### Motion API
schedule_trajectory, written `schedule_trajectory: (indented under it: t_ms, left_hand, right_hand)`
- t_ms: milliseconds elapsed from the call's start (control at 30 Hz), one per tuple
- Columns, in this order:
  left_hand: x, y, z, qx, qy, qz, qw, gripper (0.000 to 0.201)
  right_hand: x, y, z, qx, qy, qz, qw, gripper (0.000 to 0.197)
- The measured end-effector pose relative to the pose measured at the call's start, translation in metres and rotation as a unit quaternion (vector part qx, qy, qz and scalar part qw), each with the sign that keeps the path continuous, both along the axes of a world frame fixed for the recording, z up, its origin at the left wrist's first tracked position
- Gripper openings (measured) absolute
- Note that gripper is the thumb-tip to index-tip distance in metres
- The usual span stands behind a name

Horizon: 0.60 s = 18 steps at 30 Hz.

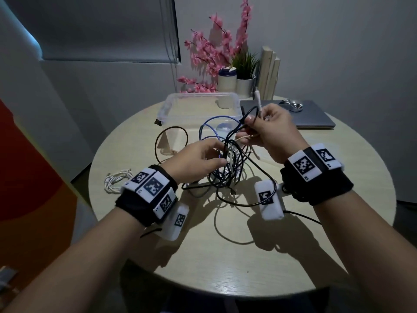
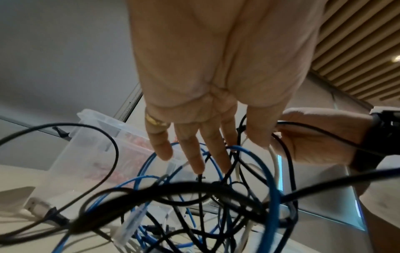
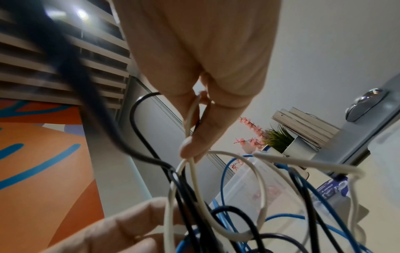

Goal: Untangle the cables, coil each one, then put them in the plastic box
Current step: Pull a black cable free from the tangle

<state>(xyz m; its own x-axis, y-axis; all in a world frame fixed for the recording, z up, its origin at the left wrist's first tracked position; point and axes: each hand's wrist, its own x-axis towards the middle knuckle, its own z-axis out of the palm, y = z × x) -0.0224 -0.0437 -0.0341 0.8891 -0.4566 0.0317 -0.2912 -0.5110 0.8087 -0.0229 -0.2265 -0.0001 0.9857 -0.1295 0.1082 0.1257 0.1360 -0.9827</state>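
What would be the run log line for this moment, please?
stage: untangling | left hand: fingers straight in tangle | right hand: pinches white cable | box: no cables inside | coiled white cable: on table

At the back of the round wooden table [image 1: 225, 279] a closed grey laptop [image 1: 316, 117] carries a silver mouse [image 1: 292, 105]. Behind it stand pink artificial blossoms [image 1: 216, 53], a small potted green plant [image 1: 244, 73], a lidded white jar [image 1: 226, 81] and upright books [image 1: 269, 73].

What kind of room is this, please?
Probably a small office or meeting room: a round table holds a closed laptop with a mouse, books stand against the wall, and a roller blind covers the window.
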Motion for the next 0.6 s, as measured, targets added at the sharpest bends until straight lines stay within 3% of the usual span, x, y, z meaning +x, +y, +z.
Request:
schedule_trajectory:
  t_ms: [100, 467, 533, 600]
  left_hand:
    - [-0.0030, -0.0059, -0.0027, -0.053, 0.021, 0.006, 0.998, 0.011]
    - [-0.0020, -0.0115, 0.0013, -0.205, 0.065, 0.043, 0.976, 0.022]
    - [-0.0016, -0.0107, 0.0025, -0.233, 0.073, 0.048, 0.969, 0.027]
    - [-0.0026, -0.0097, 0.0064, -0.269, 0.084, 0.046, 0.958, 0.031]
  right_hand:
    - [-0.0017, 0.0013, -0.0026, -0.012, -0.007, 0.015, 1.000, 0.026]
    - [-0.0018, 0.0020, 0.0028, 0.046, 0.008, 0.078, 0.996, 0.023]
    - [-0.0010, -0.0010, 0.0016, 0.017, 0.020, 0.084, 0.996, 0.027]
    - [0.0003, -0.0058, -0.0026, -0.081, 0.030, 0.084, 0.993, 0.029]
